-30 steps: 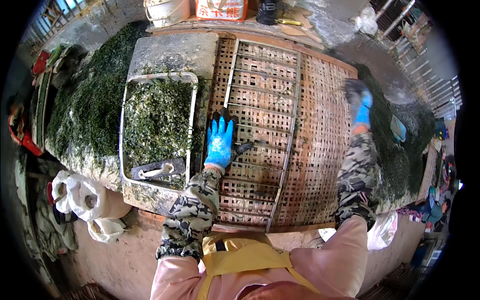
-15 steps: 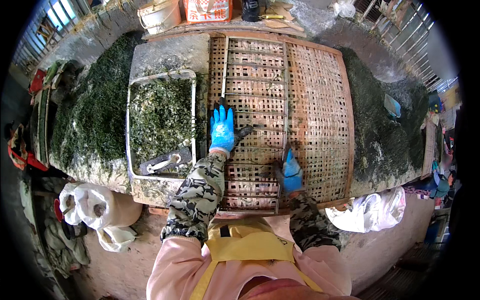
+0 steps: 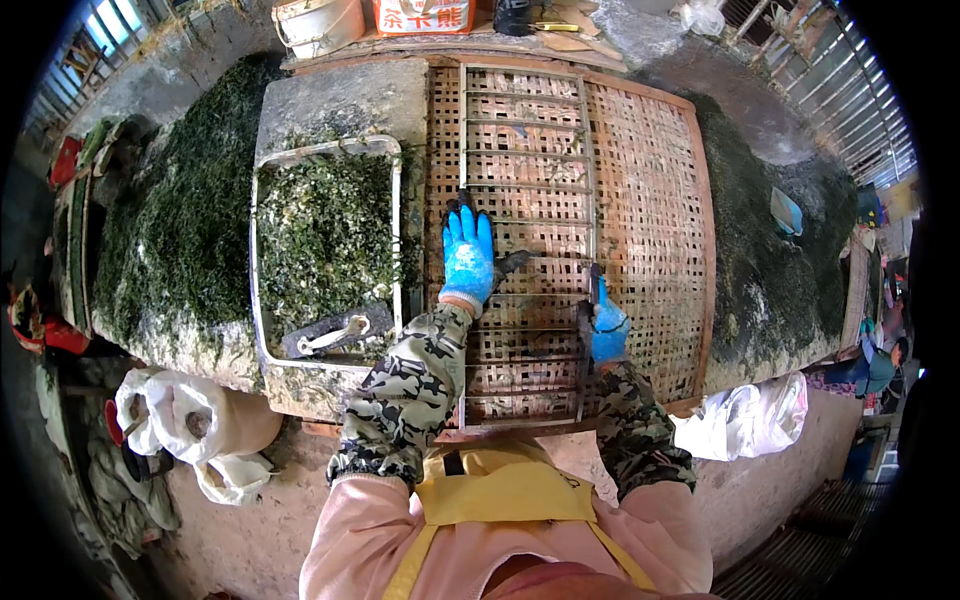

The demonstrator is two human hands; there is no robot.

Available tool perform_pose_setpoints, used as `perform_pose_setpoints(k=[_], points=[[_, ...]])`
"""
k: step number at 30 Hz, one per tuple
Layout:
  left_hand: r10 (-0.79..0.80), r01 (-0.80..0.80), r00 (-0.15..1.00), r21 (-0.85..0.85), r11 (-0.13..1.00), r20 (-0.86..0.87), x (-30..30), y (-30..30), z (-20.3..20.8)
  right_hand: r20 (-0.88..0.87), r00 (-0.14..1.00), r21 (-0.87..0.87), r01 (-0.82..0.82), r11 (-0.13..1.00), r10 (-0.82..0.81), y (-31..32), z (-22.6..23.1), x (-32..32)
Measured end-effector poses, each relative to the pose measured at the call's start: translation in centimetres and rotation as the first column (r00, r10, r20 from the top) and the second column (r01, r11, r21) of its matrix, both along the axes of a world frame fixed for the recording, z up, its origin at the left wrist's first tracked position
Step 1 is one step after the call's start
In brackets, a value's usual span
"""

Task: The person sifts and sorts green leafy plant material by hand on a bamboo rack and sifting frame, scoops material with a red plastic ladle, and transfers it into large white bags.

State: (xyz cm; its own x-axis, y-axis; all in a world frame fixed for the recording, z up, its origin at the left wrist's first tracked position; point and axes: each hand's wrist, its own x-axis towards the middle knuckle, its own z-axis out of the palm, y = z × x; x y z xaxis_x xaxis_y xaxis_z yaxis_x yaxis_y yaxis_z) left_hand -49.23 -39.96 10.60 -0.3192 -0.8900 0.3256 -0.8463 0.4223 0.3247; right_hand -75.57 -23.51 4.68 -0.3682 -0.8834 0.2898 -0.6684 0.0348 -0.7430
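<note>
A long ladder-like frame [image 3: 528, 154] with thin crossbars lies on a woven bamboo mat [image 3: 650, 200]. My left hand [image 3: 467, 262], in a blue glove with dark fingertips, rests flat along the frame's left rail. Its fingers point away from me and its thumb reaches inward. On the right rail, my right hand [image 3: 609, 332], gloved the same way, is closed at the edge, thumb on the inner side; some of its fingers are hidden. To the left, a white-rimmed rectangular tray [image 3: 398, 230] holds chopped green plant matter [image 3: 325, 230]. A dark block with a pale handle [image 3: 336, 333] lies at its near end.
Dark green heaps [image 3: 185, 220] cover the surface at left, and another heap [image 3: 765, 245] lies at right. White sacks [image 3: 200, 415] stand by the near left edge, with white bags [image 3: 745, 420] at right. At the back are a bucket [image 3: 318, 25] and a red-and-white package [image 3: 425, 15].
The whole view has shifted slightly right. My right hand has moved a little farther up the rail, its thumb drawn in against it. My left hand stays flat by the left rail.
</note>
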Motion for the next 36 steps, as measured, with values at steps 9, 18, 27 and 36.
perform_pose_setpoints(k=[9, 18, 27, 36], points=[[-0.031, 0.032, 0.995, 0.003, 0.999, -0.090, 0.4, -0.6, -0.5, 0.248, 0.968, -0.033, 0.050, 0.998, -0.040, -0.2, 1.1, 0.9], [-0.009, 0.011, 0.993, 0.018, 1.000, -0.120, 0.3, -0.2, 1.0, -0.057, 0.998, 0.048, 0.043, 0.998, -0.040, -0.9, 1.6, 1.5], [-0.257, 0.144, 0.937, -0.406, 0.903, -0.238, -6.9, -4.1, 8.9, 0.026, 0.999, -0.056, 0.047, 0.997, -0.046, -0.5, -2.8, -0.1], [-0.045, 0.090, 0.980, -0.230, 0.969, 0.193, -17.5, -18.3, 10.0, -0.191, 0.981, -0.065, -0.047, 0.997, 0.034, -1.7, 6.3, 1.8]])
